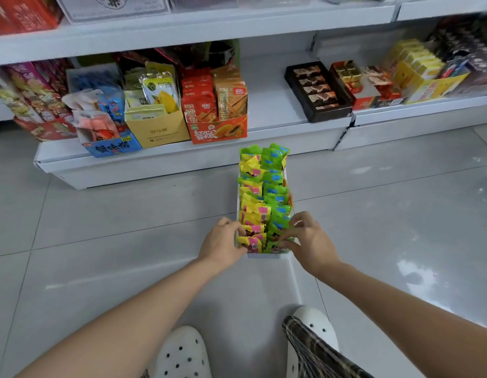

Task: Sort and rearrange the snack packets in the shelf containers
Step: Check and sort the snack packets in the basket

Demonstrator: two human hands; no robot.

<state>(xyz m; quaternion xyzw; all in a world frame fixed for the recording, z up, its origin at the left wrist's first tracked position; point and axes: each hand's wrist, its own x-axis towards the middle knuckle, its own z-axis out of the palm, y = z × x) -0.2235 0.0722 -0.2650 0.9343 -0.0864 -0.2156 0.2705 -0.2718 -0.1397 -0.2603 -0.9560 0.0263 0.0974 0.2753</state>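
From the head view, I look down at a long white tray that stands on the floor, just in front of the lowest shelf. Its long axis runs straight away from me, from my hands toward the shelf edge. Inside it the packets stand in two rows: yellow packets on the left side and green packets on the right side.

My left hand is at the near left corner of the tray, and its fingers are curled and pinch the nearest yellow packets. My right hand is at the near right corner; its fingers are bent and hold the nearest green packets. Both hands are equally close to the near end, each on its own row.

I judge that the next move goes along the long axis, pressing or straightening the rows away from me, so the far packets lie ahead of my fingers, toward the shelf.

On the shelf stand other boxes with snacks.
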